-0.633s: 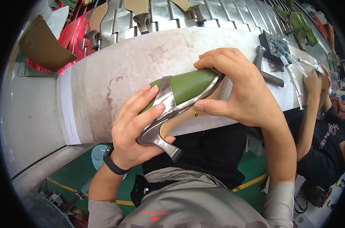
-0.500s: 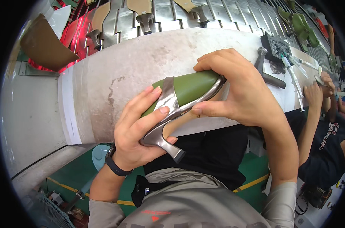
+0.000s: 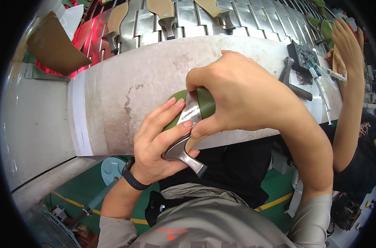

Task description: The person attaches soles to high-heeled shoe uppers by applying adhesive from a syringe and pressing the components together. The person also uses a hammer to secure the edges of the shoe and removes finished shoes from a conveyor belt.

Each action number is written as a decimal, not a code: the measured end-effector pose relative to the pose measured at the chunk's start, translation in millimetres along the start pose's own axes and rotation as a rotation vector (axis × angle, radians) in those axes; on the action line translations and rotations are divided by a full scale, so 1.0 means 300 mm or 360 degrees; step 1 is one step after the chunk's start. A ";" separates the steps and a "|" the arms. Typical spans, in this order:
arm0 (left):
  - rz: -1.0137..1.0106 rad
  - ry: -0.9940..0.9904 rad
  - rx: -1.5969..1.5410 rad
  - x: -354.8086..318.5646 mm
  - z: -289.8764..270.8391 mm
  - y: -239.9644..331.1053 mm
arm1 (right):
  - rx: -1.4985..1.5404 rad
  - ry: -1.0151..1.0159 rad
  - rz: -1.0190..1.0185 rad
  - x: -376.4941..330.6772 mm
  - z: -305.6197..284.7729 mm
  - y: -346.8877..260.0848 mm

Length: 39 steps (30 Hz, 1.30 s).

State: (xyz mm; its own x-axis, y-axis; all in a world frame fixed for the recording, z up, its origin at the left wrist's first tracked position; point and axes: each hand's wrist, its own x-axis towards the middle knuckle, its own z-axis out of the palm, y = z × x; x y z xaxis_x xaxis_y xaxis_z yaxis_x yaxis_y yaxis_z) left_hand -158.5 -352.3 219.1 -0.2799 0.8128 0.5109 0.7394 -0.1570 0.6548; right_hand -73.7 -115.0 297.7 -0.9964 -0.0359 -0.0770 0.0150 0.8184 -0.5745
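Observation:
Both hands hold a high-heeled shoe [image 3: 207,104] over the worktable's near edge. Its upper is green with a shiny pewter-coloured strap [image 3: 191,110] across it, and the metallic heel [image 3: 191,160] points down toward me. My left hand [image 3: 157,138] is wrapped round the heel end, fingers lying on the green side and the strap. From above, my right hand [image 3: 241,95] grips the front part, fingers curled over the far edge of the strap and thumb on the near side. The toe is hidden beneath my right hand.
A hammer [image 3: 294,88], a dark block [image 3: 299,53] and syringes [image 3: 318,87] lie on the worktable [image 3: 109,99] to the right. Beyond it, heeled tan soles [image 3: 159,8] rest on a slatted metal conveyor [image 3: 134,27]. A co-worker's raised hand [image 3: 348,45] is at right, near green shoes.
My right hand has slid from the toe back to the strap and now covers the front of the shoe. The co-worker's arm has reached forward toward the conveyor.

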 end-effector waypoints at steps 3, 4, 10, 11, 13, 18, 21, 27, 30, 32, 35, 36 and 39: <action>0.0009 0.0011 0.0072 -0.022 0.008 0.000 | -0.0087 -0.0204 0.0069 -0.007 -0.015 -0.037; 0.0024 0.0005 0.0096 -0.027 0.014 -0.006 | -0.0161 -0.0073 0.0058 -0.037 -0.002 -0.042; 0.0020 -0.0477 0.0207 0.002 -0.062 0.049 | 0.0080 0.1322 0.0182 -0.301 0.077 0.172; -0.0032 -0.0573 0.0178 0.028 -0.084 0.065 | -0.0141 0.1473 0.0404 -0.369 0.093 0.245; -0.0061 -0.0696 0.0122 0.081 -0.100 0.077 | -0.0230 0.1558 0.0700 -0.467 0.122 0.309; -0.0037 -0.0792 0.0308 0.278 0.000 0.070 | -0.0148 0.1215 0.0536 -0.548 0.110 0.318; 0.0061 -0.0865 0.0096 0.349 0.086 0.080 | -0.0595 0.0961 0.0463 -0.561 0.086 0.291; 0.0006 -0.0909 0.0140 0.358 0.112 0.076 | 0.0226 0.1317 0.0476 -0.535 0.206 0.132; -0.0015 -0.0929 0.0156 0.361 0.105 0.073 | 0.0803 0.1428 0.0376 -0.527 0.217 0.017; -0.0001 -0.0934 0.0138 0.367 0.107 0.074 | 0.1366 0.1659 0.0301 -0.500 0.296 -0.002; 0.0035 -0.0933 0.0154 0.367 0.112 0.069 | 0.1982 0.1869 0.0351 -0.437 0.379 -0.032; 0.0065 -0.0930 0.0179 0.367 0.113 0.068 | 0.1989 0.1862 0.0357 -0.435 0.387 -0.034; 0.0083 -0.0951 0.0224 0.363 0.110 0.070 | 0.1765 0.1869 0.0295 -0.425 0.386 -0.037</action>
State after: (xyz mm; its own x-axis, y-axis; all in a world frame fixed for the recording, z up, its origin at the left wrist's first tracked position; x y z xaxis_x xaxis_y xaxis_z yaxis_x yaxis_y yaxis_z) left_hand -153.0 -248.6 270.0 0.1203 0.9863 0.1133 0.8280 -0.1626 0.5367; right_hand 63.0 -185.9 219.6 -0.4784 0.8694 0.1235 -0.3328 -0.0494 -0.9417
